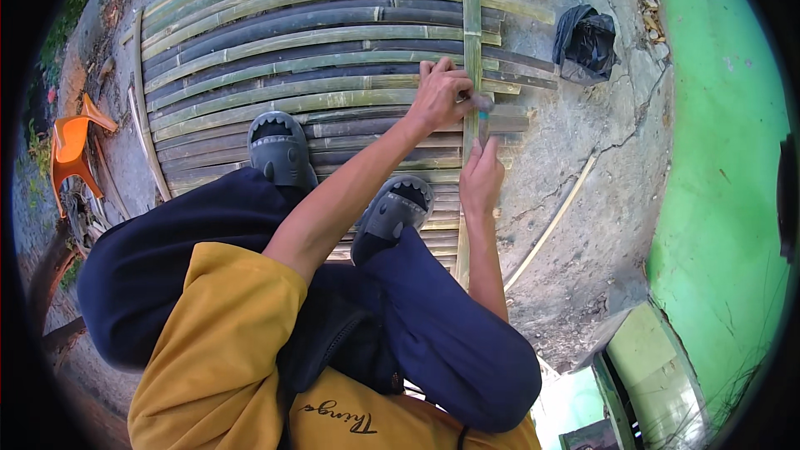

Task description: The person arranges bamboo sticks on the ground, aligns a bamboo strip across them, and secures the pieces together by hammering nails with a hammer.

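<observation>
Bamboo slats lie side by side on the ground, some green, some dark. A long bamboo strip crosses over them near their right ends. My left hand rests at this cross strip with its fingers curled and pinched together; whatever is between the fingertips is too small or hidden to name. Close beside it, my right hand grips the handle of a hammer with a teal band. The hammer's head is over the cross strip, right by my left fingertips.
My feet, in grey slippers, stand on the slats. A black plastic bag sits to the far right, near a green wall. A thin bamboo stick lies on the concrete. An orange plastic chair lies at the left.
</observation>
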A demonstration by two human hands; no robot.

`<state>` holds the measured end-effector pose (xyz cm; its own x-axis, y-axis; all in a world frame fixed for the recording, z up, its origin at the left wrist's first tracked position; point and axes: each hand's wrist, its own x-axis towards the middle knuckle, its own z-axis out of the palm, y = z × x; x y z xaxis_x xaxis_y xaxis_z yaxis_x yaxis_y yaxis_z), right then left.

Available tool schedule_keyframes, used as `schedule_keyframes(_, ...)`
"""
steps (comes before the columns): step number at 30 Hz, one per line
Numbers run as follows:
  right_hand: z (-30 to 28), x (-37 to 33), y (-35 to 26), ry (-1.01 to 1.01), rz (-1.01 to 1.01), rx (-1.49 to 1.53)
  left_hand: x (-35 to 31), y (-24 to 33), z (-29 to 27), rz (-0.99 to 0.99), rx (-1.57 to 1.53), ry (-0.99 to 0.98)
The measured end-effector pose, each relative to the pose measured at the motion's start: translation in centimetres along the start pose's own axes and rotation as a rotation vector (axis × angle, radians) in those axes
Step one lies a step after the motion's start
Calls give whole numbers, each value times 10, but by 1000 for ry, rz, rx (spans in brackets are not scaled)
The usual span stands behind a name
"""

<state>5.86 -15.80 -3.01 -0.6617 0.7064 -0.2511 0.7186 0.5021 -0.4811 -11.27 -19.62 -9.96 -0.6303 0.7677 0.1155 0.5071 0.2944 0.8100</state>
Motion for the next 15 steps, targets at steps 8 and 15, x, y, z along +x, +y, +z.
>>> schedule_keyframes(8,1,-8,-13,155,-6,162,3,-5,1,24,-16,33)
schedule_keyframes(15,-14,-8,-41,398,-104,357,-4,-12,-4,31,-22,59)
